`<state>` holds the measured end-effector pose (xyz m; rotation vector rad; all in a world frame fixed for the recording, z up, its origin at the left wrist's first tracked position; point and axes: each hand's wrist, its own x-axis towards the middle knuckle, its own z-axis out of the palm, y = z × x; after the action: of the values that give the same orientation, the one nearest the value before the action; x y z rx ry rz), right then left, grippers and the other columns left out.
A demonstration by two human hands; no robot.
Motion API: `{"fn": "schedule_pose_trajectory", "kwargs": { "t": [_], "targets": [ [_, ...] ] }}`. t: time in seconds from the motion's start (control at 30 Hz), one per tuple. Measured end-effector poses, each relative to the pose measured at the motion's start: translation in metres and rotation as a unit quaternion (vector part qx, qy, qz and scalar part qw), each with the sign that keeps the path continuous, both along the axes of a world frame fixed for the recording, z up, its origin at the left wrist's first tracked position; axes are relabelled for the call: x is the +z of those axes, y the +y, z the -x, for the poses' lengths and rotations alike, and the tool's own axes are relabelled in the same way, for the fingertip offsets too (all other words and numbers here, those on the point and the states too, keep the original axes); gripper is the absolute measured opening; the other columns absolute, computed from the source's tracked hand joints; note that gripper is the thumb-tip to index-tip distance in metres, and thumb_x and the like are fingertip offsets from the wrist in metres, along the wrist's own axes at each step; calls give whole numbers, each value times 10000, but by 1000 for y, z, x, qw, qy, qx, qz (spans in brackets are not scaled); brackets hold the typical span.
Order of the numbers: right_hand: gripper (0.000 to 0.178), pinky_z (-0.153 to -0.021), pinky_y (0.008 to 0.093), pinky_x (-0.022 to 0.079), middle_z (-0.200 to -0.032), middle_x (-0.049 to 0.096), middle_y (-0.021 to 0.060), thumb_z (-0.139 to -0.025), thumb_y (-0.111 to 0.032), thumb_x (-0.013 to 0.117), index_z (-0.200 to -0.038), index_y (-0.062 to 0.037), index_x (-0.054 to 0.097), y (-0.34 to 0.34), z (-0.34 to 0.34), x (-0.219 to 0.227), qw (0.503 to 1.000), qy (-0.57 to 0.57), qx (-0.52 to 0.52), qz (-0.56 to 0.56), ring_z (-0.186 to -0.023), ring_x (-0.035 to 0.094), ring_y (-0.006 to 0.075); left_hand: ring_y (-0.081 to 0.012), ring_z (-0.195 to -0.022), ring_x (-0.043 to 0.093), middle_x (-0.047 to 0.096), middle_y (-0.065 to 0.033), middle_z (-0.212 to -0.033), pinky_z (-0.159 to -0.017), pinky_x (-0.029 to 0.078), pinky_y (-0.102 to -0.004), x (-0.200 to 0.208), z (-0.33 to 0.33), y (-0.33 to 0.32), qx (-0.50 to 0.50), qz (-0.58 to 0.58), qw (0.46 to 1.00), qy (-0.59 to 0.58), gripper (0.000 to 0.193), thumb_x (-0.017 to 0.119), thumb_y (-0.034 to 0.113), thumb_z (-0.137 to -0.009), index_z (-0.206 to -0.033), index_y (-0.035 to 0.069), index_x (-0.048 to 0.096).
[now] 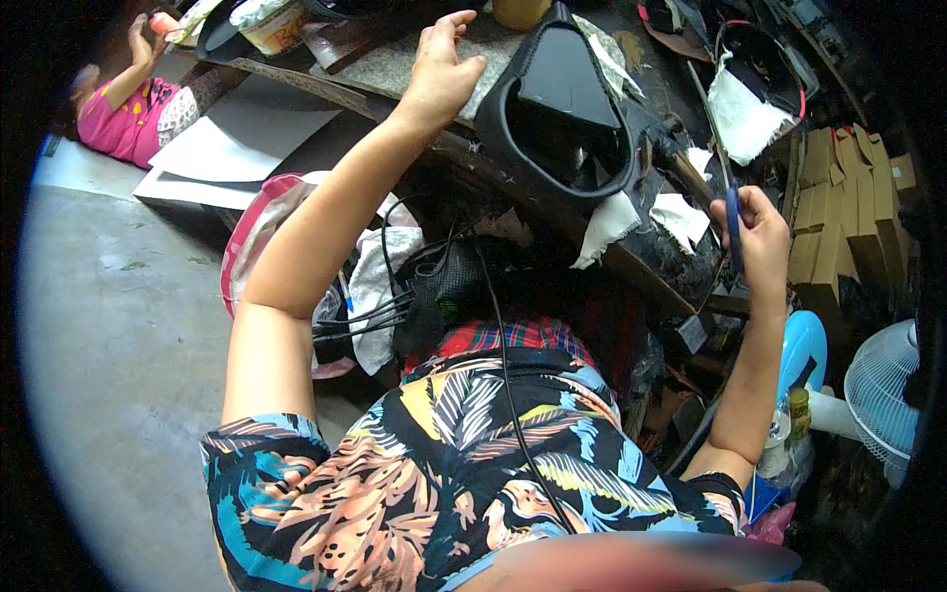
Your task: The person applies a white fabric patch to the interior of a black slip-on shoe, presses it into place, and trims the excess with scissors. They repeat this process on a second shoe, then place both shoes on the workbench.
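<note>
My left hand (440,69) is raised over the workbench with its fingers apart and nothing in it. Just right of it sits a black, deep, oval-rimmed piece (503,148) with a glossy dark panel inside; its kind is unclear. On the right, my right hand (762,237) is closed around a long, thin metal tool with a dark blue handle (732,219). The tool's shaft points away toward the far side. White cloth scraps (679,219) lie between the black piece and my right hand.
A white fan (883,390) and cardboard boxes (838,197) stand to the right. A tub (268,25) sits at the far left of the bench. Beyond it, a person in pink (133,123) holds a small reddish object. White sheets (237,138) jut out at the left.
</note>
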<state>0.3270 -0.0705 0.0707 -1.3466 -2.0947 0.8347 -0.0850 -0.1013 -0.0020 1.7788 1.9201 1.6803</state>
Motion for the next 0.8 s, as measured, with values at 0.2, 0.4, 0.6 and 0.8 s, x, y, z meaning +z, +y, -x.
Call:
{"fn": "schedule_pose_trajectory", "kwargs": {
  "t": [0.2,0.4,0.6,0.8],
  "targets": [
    [433,-702,409,511,-808,718,133,-809,-477,748,-966,-74,728,78,-9,-13,927,-338,-53,-157,-747,698,292,-354,-1231,510,537,-156,-1313,-1072,415,-427,31,-2,-26,-18,-72,992,103,437,707,102,-826,-1256,98,629],
    [311,-738,387,542,-851,712,162,-810,-250,789,-1009,-22,717,108,-5,-25,956,-281,-5,-78,-773,711,300,-249,-1173,574,607,-130,-1277,-1031,445,-380,57,-25,-69,-42,-117,965,233,395,660,86,-853,-1246,44,641],
    [318,-703,309,538,-1070,676,119,-865,-227,769,-1132,-69,698,28,47,-1,960,-6,138,-245,-795,679,184,-307,-1238,536,543,-127,-1352,-1052,424,-398,49,-31,-80,-75,-63,975,200,406,684,80,-870,-1271,97,623],
    [496,-814,373,567,-1127,670,97,-711,-237,842,-1171,-131,691,-52,94,-1,894,-59,293,-334,-937,675,291,-240,-1087,642,651,-114,-1168,-919,522,-329,43,-42,-82,-164,18,980,108,238,678,27,-902,-1139,47,687]
  ]
}}
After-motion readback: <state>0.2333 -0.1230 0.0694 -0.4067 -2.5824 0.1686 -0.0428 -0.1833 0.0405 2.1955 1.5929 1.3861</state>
